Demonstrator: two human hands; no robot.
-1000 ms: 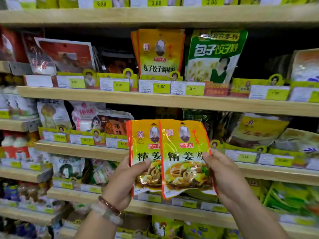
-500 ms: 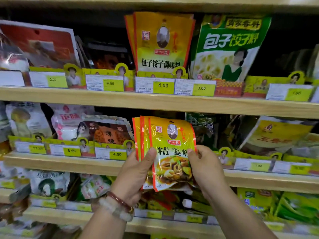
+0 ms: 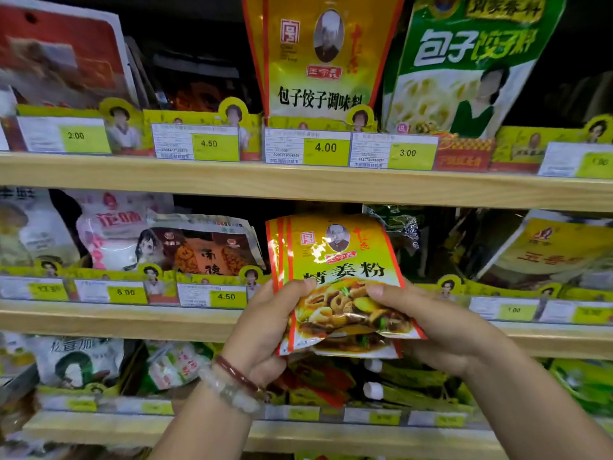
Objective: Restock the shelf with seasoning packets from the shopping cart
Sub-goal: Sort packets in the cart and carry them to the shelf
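Packets (image 3: pixel 341 277), yellow, stacked: clamped at the lower edge by left hand (image 3: pixel 265 330) and right hand (image 3: pixel 434 327). Held upright before the middle shelf (image 3: pixel 132 318), beside price tag 4.50 (image 3: pixel 212 295).

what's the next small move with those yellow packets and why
Probably push the stack of yellow packets forward into the dark gap on the middle shelf. Both the left hand and right hand grip the stack upright, just in front of that opening, right of the 4.50 tag.
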